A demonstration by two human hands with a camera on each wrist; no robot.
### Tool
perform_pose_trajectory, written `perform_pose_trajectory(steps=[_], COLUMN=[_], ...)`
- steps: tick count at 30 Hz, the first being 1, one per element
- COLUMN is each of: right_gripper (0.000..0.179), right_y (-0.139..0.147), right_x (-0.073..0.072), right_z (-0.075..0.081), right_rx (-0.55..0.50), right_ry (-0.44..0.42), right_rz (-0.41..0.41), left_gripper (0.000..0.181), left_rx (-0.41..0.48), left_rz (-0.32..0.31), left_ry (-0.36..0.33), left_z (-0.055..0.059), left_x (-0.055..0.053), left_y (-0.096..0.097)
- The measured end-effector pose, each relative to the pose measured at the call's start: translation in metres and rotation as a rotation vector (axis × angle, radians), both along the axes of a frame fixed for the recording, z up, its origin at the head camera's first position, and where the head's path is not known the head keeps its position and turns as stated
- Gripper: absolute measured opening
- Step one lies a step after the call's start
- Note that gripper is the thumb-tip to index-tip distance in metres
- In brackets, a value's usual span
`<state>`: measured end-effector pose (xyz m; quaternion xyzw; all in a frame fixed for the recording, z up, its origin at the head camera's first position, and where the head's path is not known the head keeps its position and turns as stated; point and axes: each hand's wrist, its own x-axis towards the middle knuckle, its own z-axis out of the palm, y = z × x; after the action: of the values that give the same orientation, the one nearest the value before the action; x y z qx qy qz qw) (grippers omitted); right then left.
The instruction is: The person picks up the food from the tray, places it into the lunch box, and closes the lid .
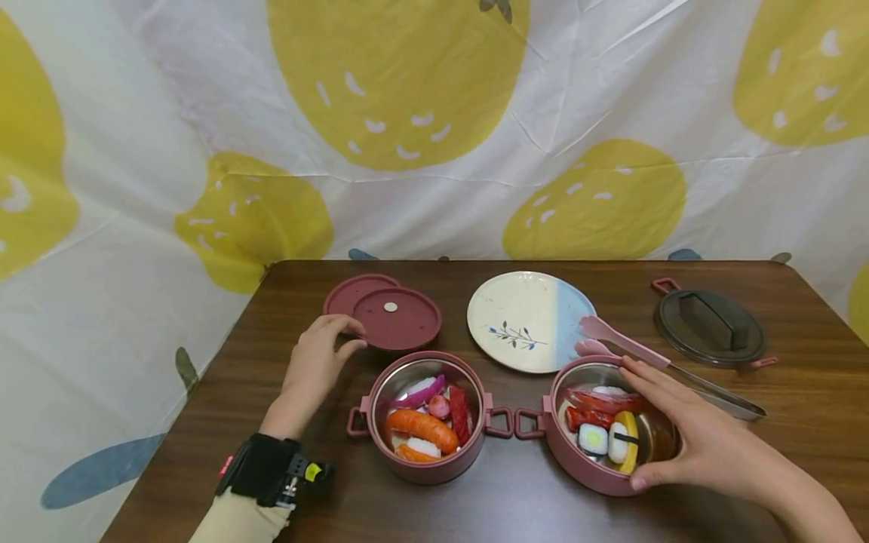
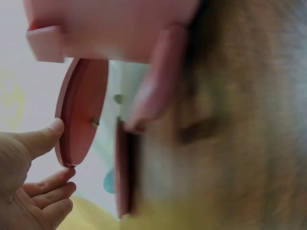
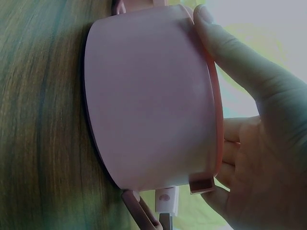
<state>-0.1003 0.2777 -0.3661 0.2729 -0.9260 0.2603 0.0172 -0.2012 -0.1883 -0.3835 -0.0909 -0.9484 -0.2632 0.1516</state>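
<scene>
My left hand (image 1: pixel 314 369) pinches the edge of a round dark-red lid (image 1: pixel 407 320) with a pale knob at its centre. In the left wrist view this lid (image 2: pixel 82 108) is held off the table, thumb on one side and fingertips at the rim. Part of a second red lid (image 1: pixel 353 288) shows behind it. My right hand (image 1: pixel 713 434) spans the right pink pot (image 1: pixel 584 471), thumb at the near rim and fingers at the far rim. Toy sushi (image 1: pixel 593 437) lies inside. The left pink pot (image 1: pixel 434 471) holds toy shrimp (image 1: pixel 424 430) and other sushi pieces.
A white and blue plate (image 1: pixel 512 302) lies behind the pots. Pink-tipped tongs (image 1: pixel 631 343) rest partly on its edge and extend behind the right pot. A small pan with a dark lid (image 1: pixel 706 332) stands at the back right. A lemon-print cloth (image 1: pixel 421 211) hangs behind the table.
</scene>
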Motion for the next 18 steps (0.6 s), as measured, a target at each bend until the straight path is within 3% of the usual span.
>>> perform_pose_trajectory(steps=[9, 18], right_gripper=[0.112, 0.112], right_y=[0.0, 0.0], right_x=[0.001, 0.0], right_z=[0.001, 0.001], right_rx=[-0.004, 0.004], right_ry=[0.008, 0.012], right_rz=[0.005, 0.002], left_gripper=[0.012, 0.014], left_rx=[0.099, 0.136], left_rz=[-0.034, -0.187], left_ry=[0.118, 0.204], left_z=[0.034, 0.058], left_x=[0.018, 0.044], left_y=[0.006, 0.046])
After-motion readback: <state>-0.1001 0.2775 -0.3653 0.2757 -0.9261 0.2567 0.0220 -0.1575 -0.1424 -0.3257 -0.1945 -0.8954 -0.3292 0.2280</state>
